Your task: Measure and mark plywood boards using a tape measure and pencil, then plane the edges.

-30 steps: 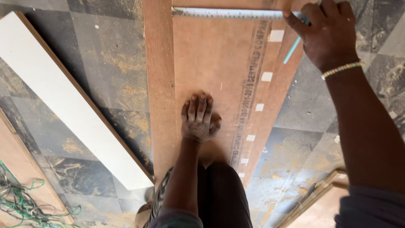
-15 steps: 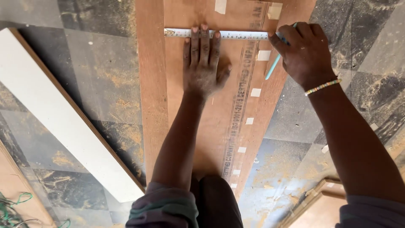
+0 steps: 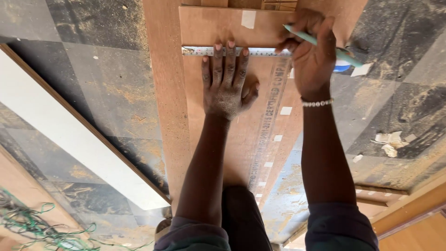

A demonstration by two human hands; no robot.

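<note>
A: What do we have under the left hand?

B: It's flat, palm down, fingers spread on the brown plywood board. The fingertips press the silver metal measuring tape, which lies straight across the board's width. Nothing is gripped, just pinned.

A: And the right hand?

B: It's curled tight round a pale green pencil, w/ the tip at the tape's right end, near the board's edge. There's a beaded white bracelet on that wrist.

A: Where's the board itself?

B: It lies on a wider brown sheet, over a dusty grey tiled floor (sawdust everywhere). We see our dark-trousered knee resting on its near end.

A: Anything else nearby?

B: A long white laminated plank lies at the left, well apart from the board, and tangled green wire sits btm left.
</note>
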